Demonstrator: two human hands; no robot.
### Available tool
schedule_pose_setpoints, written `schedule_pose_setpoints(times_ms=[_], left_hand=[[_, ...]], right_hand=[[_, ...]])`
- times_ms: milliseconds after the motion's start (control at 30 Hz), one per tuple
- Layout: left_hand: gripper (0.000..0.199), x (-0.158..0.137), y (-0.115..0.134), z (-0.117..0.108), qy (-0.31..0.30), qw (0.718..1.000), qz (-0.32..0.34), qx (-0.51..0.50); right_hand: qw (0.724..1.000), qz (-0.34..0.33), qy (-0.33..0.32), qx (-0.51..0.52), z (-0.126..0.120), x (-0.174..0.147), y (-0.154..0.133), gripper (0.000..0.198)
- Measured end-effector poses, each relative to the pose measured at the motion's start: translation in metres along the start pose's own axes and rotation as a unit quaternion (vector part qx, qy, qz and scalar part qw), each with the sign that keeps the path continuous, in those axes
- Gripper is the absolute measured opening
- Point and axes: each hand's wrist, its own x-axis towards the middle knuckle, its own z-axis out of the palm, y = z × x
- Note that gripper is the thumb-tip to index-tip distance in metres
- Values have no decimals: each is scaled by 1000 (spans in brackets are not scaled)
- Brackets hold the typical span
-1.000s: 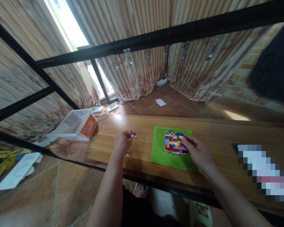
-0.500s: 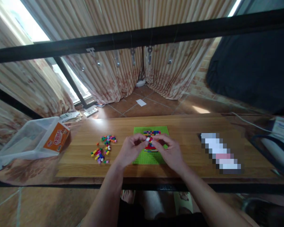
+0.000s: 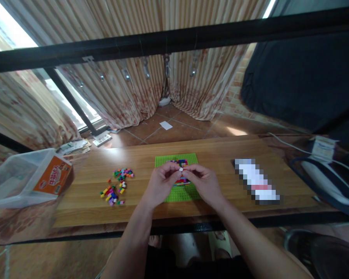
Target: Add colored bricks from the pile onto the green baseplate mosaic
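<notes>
Both hands meet over the green baseplate [image 3: 189,193], the left hand [image 3: 160,184] and right hand [image 3: 204,183] pinching one small white brick [image 3: 180,169] between their fingertips, directly above the coloured brick block [image 3: 180,162], loose bricks [image 3: 116,185] lying well left

A home room: floor-length curtains [image 3: 128,97], tiled floor [image 3: 174,130]

Orange label [image 3: 51,179] on the plastic box [image 3: 17,182], print unreadable.
</notes>
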Motion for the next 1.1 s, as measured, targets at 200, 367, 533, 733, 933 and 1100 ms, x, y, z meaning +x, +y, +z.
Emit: schedule_pose_setpoints(times_ms=[200, 367, 533, 733, 933, 1100], left_hand=[[9, 1, -3, 3, 2, 999, 13, 43], [10, 1, -2, 5, 5, 999, 3, 37], [10, 1, -2, 5, -5, 1000, 9, 24], [8, 1, -2, 4, -10, 1000, 18, 13], [11, 1, -6, 5, -9, 1000, 18, 16], [13, 1, -6, 3, 14, 1000, 3, 24]], right_hand=[[1000, 21, -12, 2, -3, 2, -3, 19], [1000, 27, -12, 10, -6, 2, -1, 20], [999, 32, -15, 16, -7, 2, 2, 21], [998, 47, -17, 25, -8, 1, 2, 20], [998, 50, 2, 40, -6, 1, 3, 18], [998, 45, 9, 35, -9, 5, 1, 18]])
